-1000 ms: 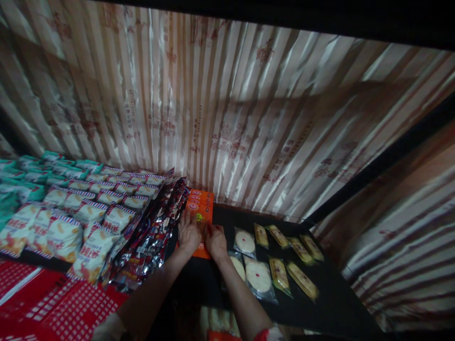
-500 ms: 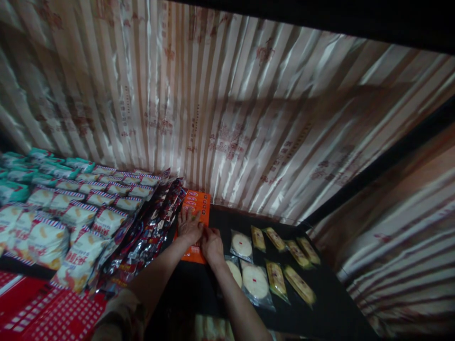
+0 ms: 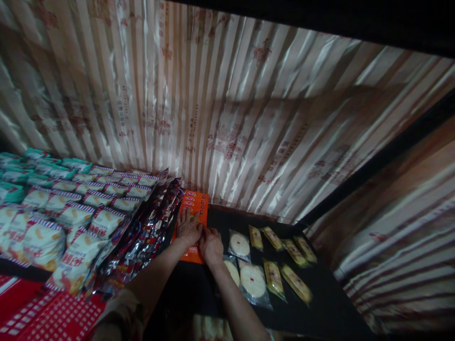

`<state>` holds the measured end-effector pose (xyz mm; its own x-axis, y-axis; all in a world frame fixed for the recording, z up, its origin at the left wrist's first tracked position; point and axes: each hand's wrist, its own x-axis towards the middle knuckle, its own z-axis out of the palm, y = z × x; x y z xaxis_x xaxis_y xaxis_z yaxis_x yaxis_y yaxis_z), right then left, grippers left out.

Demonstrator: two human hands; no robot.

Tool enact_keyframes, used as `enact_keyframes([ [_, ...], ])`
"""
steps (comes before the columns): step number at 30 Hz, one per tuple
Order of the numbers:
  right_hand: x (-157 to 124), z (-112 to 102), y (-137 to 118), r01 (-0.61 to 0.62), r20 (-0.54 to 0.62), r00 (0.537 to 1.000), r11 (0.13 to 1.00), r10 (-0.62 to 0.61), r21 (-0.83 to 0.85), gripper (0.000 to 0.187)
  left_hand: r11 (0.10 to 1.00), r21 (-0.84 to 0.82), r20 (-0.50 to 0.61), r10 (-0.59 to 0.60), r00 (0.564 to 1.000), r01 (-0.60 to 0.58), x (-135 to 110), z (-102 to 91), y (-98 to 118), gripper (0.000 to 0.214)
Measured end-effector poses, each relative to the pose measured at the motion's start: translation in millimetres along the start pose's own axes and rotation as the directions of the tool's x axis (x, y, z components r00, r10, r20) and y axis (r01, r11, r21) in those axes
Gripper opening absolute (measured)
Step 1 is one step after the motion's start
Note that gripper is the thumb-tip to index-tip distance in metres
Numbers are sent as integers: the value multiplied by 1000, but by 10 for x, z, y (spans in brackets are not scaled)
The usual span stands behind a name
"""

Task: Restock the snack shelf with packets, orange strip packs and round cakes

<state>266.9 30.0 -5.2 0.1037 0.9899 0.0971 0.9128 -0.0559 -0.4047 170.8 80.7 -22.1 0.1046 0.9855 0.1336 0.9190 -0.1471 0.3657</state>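
A flat orange packet (image 3: 194, 255) with printed labels lies on the black shelf, beside a row of dark shiny packets (image 3: 156, 222). My left hand (image 3: 188, 228) rests on its upper face, fingers spread and laid out flat. At the packet's right edge is my right hand (image 3: 211, 247), its fingers bent and close together against the edge; the fingertips are partly hidden. Just right of that hand lie round pale flat cakes (image 3: 253, 280) in clear wrappers.
Several long yellow wrapped snacks (image 3: 273, 277) lie on the shelf's right part. White snack bags (image 3: 76, 260) and green packs (image 3: 42, 166) fill the left. A red plastic basket (image 3: 53, 315) is at lower left. Behind hangs a pleated printed sheet (image 3: 227, 118); a dark bar (image 3: 377, 163) slants down at right.
The view has shifted slightly, so everything sits a little further left. Both hands stay at the orange packet, with hardly any movement.
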Motion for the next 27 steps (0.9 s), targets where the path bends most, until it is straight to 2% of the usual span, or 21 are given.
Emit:
enact_keyframes([
  [13,-39,-22,-34,49,-23,999,999,-49,13,38,997,33,-14,69,998,-68,-94,-15,36,49],
  [21,-255,-51,-73,84,-52,995,995,-82,45,36,995,25,-52,93,994,-92,-380,-135,88,43],
  [27,-532,-62,-95,121,-46,992,990,-118,72,39,991,-11,-58,134,989,-134,-680,-306,121,48],
])
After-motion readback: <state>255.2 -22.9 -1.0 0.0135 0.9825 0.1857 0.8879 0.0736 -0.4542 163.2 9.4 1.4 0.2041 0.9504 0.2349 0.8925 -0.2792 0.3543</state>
